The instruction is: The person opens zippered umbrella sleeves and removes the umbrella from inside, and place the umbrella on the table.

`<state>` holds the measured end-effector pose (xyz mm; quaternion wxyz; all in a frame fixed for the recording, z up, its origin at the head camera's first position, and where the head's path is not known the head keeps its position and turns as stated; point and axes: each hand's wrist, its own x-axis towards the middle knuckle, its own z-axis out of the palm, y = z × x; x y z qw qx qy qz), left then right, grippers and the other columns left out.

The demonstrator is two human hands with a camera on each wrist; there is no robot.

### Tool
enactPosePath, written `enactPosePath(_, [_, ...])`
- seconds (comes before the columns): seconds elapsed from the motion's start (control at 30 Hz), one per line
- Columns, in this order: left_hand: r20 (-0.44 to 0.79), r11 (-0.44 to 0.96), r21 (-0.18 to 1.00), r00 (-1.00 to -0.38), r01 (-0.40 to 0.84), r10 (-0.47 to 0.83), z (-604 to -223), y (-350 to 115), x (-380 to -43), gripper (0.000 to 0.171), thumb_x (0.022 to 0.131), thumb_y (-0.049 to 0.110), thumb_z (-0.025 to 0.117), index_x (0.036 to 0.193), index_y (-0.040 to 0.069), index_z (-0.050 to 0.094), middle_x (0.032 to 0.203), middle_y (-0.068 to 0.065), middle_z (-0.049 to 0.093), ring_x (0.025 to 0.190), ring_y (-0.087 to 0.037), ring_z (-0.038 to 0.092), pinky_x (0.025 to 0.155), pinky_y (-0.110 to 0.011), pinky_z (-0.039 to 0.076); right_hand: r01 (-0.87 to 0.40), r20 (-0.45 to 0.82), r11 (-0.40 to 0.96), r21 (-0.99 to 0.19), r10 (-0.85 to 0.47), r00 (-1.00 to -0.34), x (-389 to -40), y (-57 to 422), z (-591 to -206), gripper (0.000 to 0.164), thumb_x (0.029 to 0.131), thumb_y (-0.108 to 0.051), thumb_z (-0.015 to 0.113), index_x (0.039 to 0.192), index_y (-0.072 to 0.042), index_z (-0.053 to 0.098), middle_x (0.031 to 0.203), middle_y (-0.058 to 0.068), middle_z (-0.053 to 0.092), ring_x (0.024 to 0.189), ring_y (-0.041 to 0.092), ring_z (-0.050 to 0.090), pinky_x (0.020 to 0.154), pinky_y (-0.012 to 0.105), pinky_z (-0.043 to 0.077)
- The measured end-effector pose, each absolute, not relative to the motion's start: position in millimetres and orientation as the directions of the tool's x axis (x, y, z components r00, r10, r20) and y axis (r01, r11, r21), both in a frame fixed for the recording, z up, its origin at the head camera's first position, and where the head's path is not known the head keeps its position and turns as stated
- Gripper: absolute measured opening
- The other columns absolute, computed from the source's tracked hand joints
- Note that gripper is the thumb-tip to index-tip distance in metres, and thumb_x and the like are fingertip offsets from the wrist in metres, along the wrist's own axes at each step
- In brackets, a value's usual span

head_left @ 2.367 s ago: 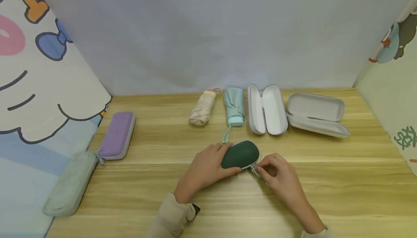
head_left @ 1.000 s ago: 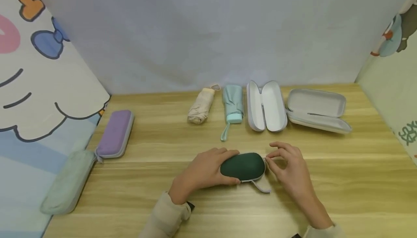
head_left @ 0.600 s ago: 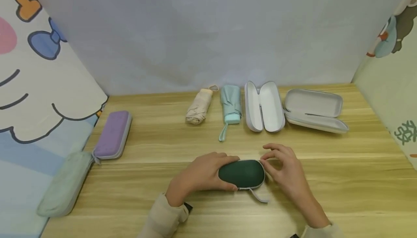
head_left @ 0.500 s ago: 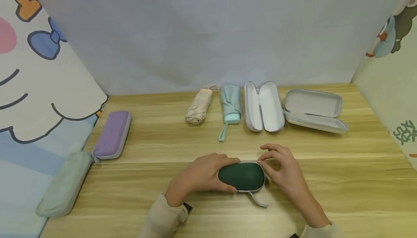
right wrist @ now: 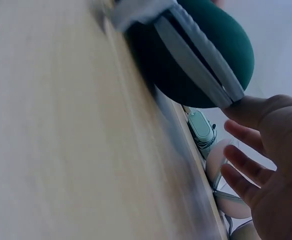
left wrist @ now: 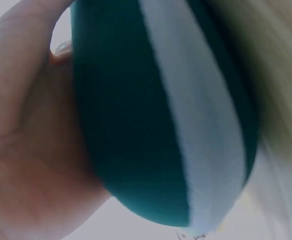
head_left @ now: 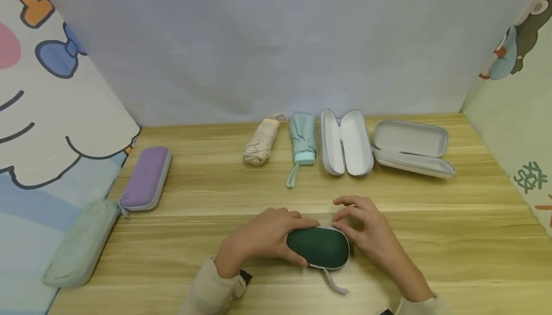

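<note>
A dark green zippered glasses case lies near the front middle of the table. My left hand grips its left end, thumb on the near side and fingers over the far side. At its far right edge my right hand pinches the zipper pull, which the fingertips hide. Light grey zipper tape runs round the case in the right wrist view, parted by a dark slit that reaches the thumb. A grey wrist strap trails from the near side. The left wrist view shows the palm against the case's green shell.
Along the back lie a beige folded umbrella, a mint folded umbrella, an open white case and an open grey case. A purple case and a pale green case lie at the left edge.
The right hand has moved from the strap at the near side round the right end to the far edge. The green case has turned and come nearer, with the left hand still gripping it.
</note>
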<state>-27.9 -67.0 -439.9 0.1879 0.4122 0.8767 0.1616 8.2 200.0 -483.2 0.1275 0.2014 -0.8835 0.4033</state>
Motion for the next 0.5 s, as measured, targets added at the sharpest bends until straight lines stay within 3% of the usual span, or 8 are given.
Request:
enactPosePath(0.23, [-0.218, 0.699, 0.313, -0.668, 0.643, 0.712, -424.0, -62.1, -12.4, 0.081, 0.083, 0.048, 0.084, 0.155, 0.041, 0.048, 0.142, -0.004, 0.058, 0.132, -0.028, 0.051, 0.115, -0.058, 0.037, -0.497, 0.386, 0.552, -0.670, -0.313, -0.868, 8.9, 197.9, -480.2, 0.026, 0.085, -0.001, 0.083, 0.092, -0.023, 0.073, 0.124, 0.000, 0.070, 0.118, 0.021, 0.061, 0.104, 0.021, 0.046])
enactPosePath(0.37, [-0.138, 0.732, 0.211, -0.721, 0.648, 0.679, -422.5, -62.6, -7.8, 0.085, 0.079, 0.043, 0.087, 0.154, 0.042, 0.049, 0.149, -0.008, 0.052, 0.139, -0.033, 0.045, 0.117, -0.060, 0.035, -0.483, 0.356, 0.527, -0.700, -0.329, -0.875, 10.0, 193.6, -481.6, 0.024, 0.089, 0.000, 0.079, 0.095, -0.021, 0.070, 0.124, 0.000, 0.070, 0.117, 0.022, 0.064, 0.106, 0.025, 0.049])
enactPosePath(0.5, [-0.090, 0.742, 0.198, -0.741, 0.641, 0.665, -427.5, -64.3, -4.5, 0.087, 0.077, 0.042, 0.090, 0.154, 0.039, 0.050, 0.155, -0.012, 0.046, 0.143, -0.037, 0.041, 0.116, -0.063, 0.037, -0.478, 0.341, 0.471, -0.741, -0.349, -0.873, 15.4, 191.7, -483.5, 0.023, 0.092, 0.002, 0.075, 0.098, -0.019, 0.067, 0.121, 0.004, 0.072, 0.111, 0.022, 0.069, 0.102, 0.020, 0.051])
